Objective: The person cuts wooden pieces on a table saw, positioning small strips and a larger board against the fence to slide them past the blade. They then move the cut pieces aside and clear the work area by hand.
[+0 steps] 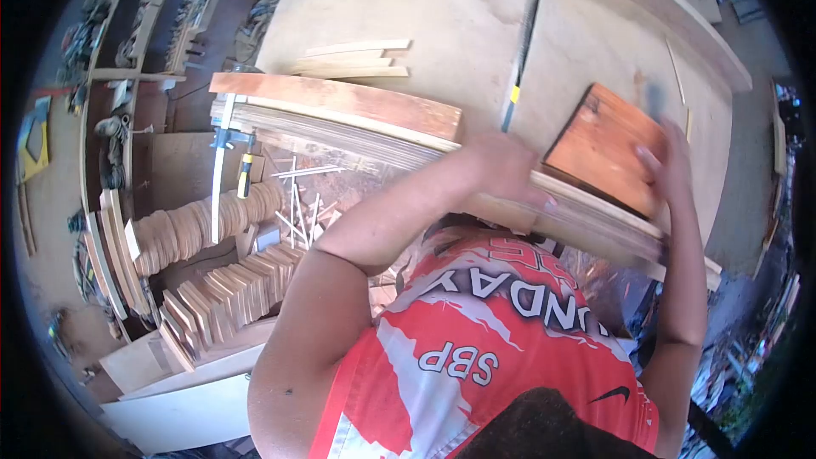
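Touching planks (340,132) with left hand (501,168), reddish board (599,146) with right hand (669,163).

hands (501,170) (671,166): 2 | red boards (340,102) (599,149): 2 | blue clamp (225,140): 1

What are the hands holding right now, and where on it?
Right hand grips the reddish board by its right edge. Left hand rests on the long plank stack beside it; a grip cannot be told.
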Tool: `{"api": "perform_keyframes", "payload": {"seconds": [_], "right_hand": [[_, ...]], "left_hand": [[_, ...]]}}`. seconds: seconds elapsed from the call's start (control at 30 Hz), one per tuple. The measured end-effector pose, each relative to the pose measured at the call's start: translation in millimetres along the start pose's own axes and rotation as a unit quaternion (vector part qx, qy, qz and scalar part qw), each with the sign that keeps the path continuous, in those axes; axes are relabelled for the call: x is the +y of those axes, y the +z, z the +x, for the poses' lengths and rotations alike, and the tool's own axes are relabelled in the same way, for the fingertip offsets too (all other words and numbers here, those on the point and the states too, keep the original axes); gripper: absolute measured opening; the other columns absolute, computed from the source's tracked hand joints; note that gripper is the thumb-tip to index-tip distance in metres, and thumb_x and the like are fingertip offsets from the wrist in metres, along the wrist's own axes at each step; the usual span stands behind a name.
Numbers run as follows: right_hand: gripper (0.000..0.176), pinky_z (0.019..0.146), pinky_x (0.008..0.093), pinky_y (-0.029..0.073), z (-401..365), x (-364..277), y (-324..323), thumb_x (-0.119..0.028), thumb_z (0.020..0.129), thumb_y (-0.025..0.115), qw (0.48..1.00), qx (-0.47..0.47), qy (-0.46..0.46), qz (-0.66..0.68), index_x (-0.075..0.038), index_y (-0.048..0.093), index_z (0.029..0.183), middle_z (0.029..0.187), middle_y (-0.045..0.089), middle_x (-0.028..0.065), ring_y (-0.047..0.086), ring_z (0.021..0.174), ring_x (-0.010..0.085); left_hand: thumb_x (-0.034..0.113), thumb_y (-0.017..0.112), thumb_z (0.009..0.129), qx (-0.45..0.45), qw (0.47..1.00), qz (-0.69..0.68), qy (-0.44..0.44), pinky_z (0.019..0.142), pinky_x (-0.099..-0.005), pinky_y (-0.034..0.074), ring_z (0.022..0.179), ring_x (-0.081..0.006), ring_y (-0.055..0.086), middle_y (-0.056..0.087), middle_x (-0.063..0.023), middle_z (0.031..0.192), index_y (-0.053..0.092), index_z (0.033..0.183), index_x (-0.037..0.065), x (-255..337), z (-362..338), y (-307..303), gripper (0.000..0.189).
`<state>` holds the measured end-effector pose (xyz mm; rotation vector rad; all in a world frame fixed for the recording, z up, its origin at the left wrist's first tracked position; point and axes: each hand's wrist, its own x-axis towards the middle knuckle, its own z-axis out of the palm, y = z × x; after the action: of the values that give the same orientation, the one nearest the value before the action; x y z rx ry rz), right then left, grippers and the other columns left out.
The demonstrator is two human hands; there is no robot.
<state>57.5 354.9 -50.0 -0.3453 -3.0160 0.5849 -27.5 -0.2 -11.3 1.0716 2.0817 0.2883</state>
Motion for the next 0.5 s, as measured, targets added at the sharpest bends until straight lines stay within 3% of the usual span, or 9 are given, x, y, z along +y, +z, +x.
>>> {"api": "perform_keyframes", "payload": {"seconds": [0.03, 0.07, 0.1, 0.17, 0.23, 0.33, 0.4, 0.43, 0.5], "right_hand": [[0.077, 0.111, 0.0462, 0.039, -13.6, 11.0, -9.4, -0.019, 0.075, 0.083, 0.993, -0.022, 0.097, 0.063, -0.003, 0.047, 0.141, 0.14, 0.049, 0.0254, 0.05, 0.128, 0.0388], [0.082, 0.11, 0.0439, 0.041, -27.0, 37.3, -15.8, -0.018, 0.075, 0.084, 0.992, -0.05, 0.09, 0.068, -0.002, 0.043, 0.144, 0.14, 0.05, 0.0242, 0.052, 0.127, 0.0372], [0.087, 0.108, 0.0415, 0.044, -38.2, 57.3, -17.4, -0.016, 0.074, 0.084, 0.991, -0.079, 0.082, 0.073, -0.001, 0.038, 0.146, 0.139, 0.05, 0.0231, 0.053, 0.125, 0.0355], [0.093, 0.105, 0.0394, 0.046, -60.8, 63.7, -9.5, -0.014, 0.073, 0.084, 0.985, -0.085, 0.037, 0.146, -0.002, 0.033, 0.149, 0.135, 0.053, 0.0223, 0.055, 0.122, 0.0333], [0.099, 0.102, 0.0372, 0.048, -69.7, 60.8, -0.6, -0.012, 0.073, 0.084, 0.971, -0.091, 0.004, 0.22, -0.002, 0.027, 0.152, 0.131, 0.056, 0.0214, 0.057, 0.12, 0.031], [0.108, 0.098, 0.0342, 0.05, -60.7, 41.9, -0.1, -0.005, 0.072, 0.083, 0.961, -0.074, 0.092, 0.252, -0.005, 0.017, 0.157, 0.129, 0.057, 0.0191, 0.057, 0.12, 0.0267], [0.108, 0.098, 0.0336, 0.05, -55.6, 14.5, -16.6, 0.001, 0.071, 0.081, 0.926, -0.075, 0.307, 0.209, -0.008, 0.017, 0.157, 0.133, 0.055, 0.0198, 0.056, 0.121, 0.0272], [0.108, 0.098, 0.0336, 0.05, -56.8, 18.8, -14.5, 0.001, 0.071, 0.081, 0.923, -0.069, 0.314, 0.21, -0.008, 0.017, 0.157, 0.133, 0.055, 0.0198, 0.056, 0.121, 0.0272], [0.098, 0.079, 0.0359, 0.055, -61.9, 34.9, -5.6, -0.006, 0.076, 0.08, 0.944, -0.029, 0.249, 0.216, -0.006, 0.023, 0.157, 0.117, 0.061, 0.0186, 0.062, 0.099, 0.0244]], "left_hand": [[0.078, 0.059, 0.075, -0.002, 1.0, -0.018, 0.002, 0.089, -0.0494, 0.052, 0.103, -0.042, 0.065, 0.068, -0.0235, 0.11, 0.063, 0.121, 0.0, 0.9, -3.7, 0.8, 0.09], [0.064, 0.063, 0.083, 0.043, 0.999, 0.004, 0.023, 0.089, -0.0486, 0.052, 0.104, -0.0393, 0.065, 0.068, -0.0207, 0.11, 0.063, 0.121, 0.002, 4.7, -12.5, -0.4, 0.073], [0.064, 0.063, 0.083, 0.048, 0.999, 0.006, 0.018, 0.089, -0.0486, 0.052, 0.104, -0.0393, 0.065, 0.068, -0.0207, 0.11, 0.063, 0.121, 0.002, 5.0, -22.6, 4.8, 0.073], [0.042, 0.07, 0.086, 0.331, 0.904, -0.048, 0.266, 0.091, -0.0461, 0.051, 0.105, -0.0356, 0.066, 0.069, -0.0164, 0.109, 0.066, 0.116, 0.004, -5.5, -44.6, 12.2, 0.048], [0.025, 0.074, 0.084, 0.421, 0.86, -0.099, 0.272, 0.092, -0.0427, 0.051, 0.104, -0.0327, 0.066, 0.069, -0.012, 0.107, 0.069, 0.11, 0.006, -18.2, -90.9, -30.4, 0.033], [0.021, 0.069, 0.091, 0.416, 0.902, -0.109, 0.038, 0.081, -0.0357, 0.053, 0.09, -0.0222, 0.067, 0.07, -0.0116, 0.094, 0.067, 0.1, 0.0, -74.8, -122.7, -121.0, 0.023], [0.023, 0.069, 0.091, 0.33, 0.943, -0.012, -0.036, 0.078, -0.0357, 0.053, 0.085, -0.0224, 0.067, 0.07, -0.0114, 0.092, 0.067, 0.101, 0.001, -140.4, -101.7, -162.1, 0.024], [0.024, 0.07, 0.09, 0.275, 0.957, 0.065, -0.068, 0.079, -0.0363, 0.053, 0.085, -0.0243, 0.068, 0.071, -0.0118, 0.093, 0.067, 0.1, 0.002, -174.2, -83.9, -169.4, 0.024], [0.033, 0.075, 0.085, 0.129, 0.974, 0.177, -0.055, 0.079, -0.0397, 0.053, 0.088, -0.0295, 0.068, 0.071, -0.0125, 0.095, 0.067, 0.099, 0.004, -234.5, -48.7, -166.7, 0.033]]}}
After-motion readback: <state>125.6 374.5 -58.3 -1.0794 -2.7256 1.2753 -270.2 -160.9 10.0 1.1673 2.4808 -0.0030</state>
